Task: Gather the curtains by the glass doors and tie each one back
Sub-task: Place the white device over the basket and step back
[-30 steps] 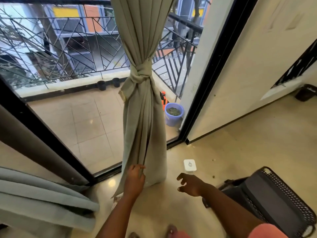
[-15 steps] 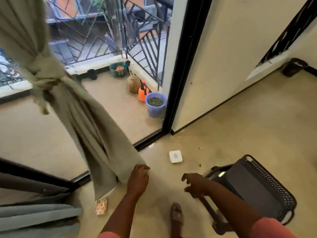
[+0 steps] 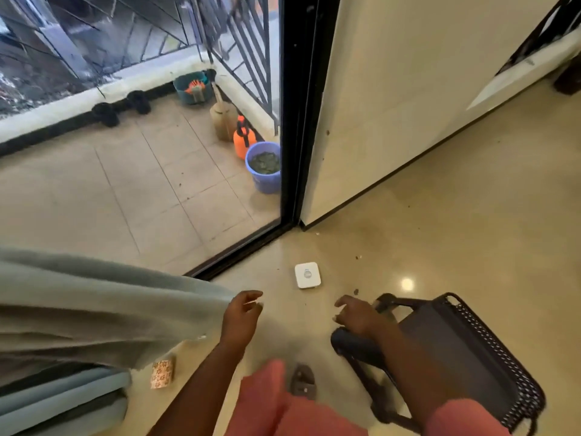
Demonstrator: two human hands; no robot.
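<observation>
Your left hand (image 3: pixel 240 316) is at the end of the curtain (image 3: pixel 94 309), which stretches away to its left across the view; fingers loosely spread, and whether they pinch the cloth or only touch its edge cannot be told. Your right hand (image 3: pixel 356 313) hovers with relaxed, slightly curled fingers and holds nothing, just above the dark mesh chair (image 3: pixel 465 350). Ahead of both hands, between them, a small white square device (image 3: pixel 307 275) lies on the floor. Beyond your left hand is the glass door (image 3: pixel 141 171).
</observation>
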